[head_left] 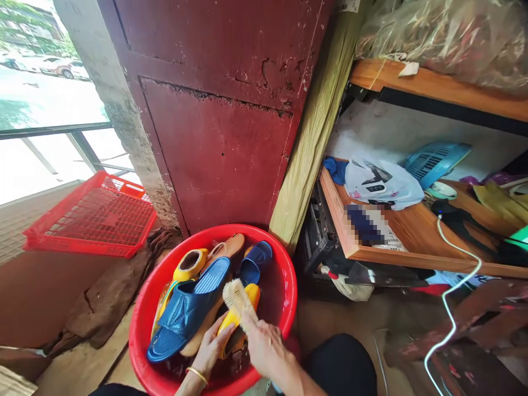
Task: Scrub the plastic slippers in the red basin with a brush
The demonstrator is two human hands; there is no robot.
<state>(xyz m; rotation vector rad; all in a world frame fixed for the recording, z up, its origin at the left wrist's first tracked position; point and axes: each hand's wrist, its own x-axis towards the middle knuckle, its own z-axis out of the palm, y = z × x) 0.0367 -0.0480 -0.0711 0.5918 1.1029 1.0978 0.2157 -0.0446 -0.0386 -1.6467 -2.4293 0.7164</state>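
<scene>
My left hand (209, 345), with a bangle at the wrist, grips a yellow slipper (252, 296) over the red basin (290, 286). My right hand (266, 344) is closed round a pale scrubbing brush (235, 297), whose bristled head lies against or just over that slipper. Part of the slipper is hidden by the hands and brush. Left of them, a large blue slipper (187, 308) rests on other footwear. Behind it are a second yellow shoe (190, 264) and a tan sandal (226, 250). A dark blue slipper (256, 263) leans near the basin's back wall. Dark water shows inside.
A red plastic crate (94, 220) stands at left beside a brown cloth (99, 302). Behind the basin is a dark red door (218, 137). On the right, a wooden shelf (416, 231) holds a plastic bag (383, 181) and a blue fan (437, 159); a white cable (447, 308) hangs down.
</scene>
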